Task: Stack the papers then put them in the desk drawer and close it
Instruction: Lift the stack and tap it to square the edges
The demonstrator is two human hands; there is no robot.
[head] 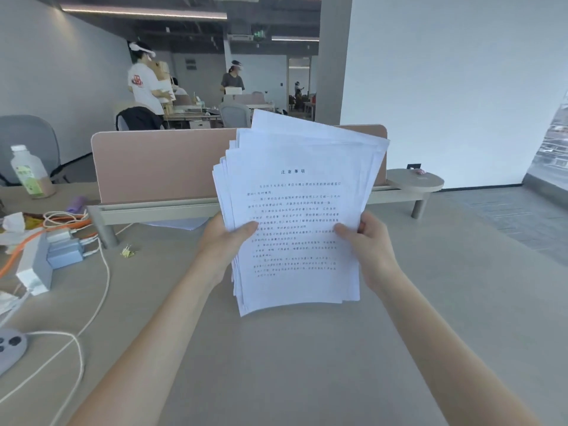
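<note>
A thick stack of white printed papers point(296, 207) is held upright above the desk point(276, 364), its upper sheets fanned out unevenly. My left hand point(222, 244) grips the stack's left edge, thumb on the front page. My right hand point(368, 244) grips the right edge the same way. One more white sheet point(178, 223) lies flat on the desk under the raised shelf, behind my left hand. No desk drawer is in view.
A pink divider panel point(159, 167) and a low shelf point(399, 192) run across the desk's far side. At the left lie chargers point(61, 250), orange and white cables point(101, 272), a bottle point(29, 172) and a grey controller point(10, 345). People stand in the background.
</note>
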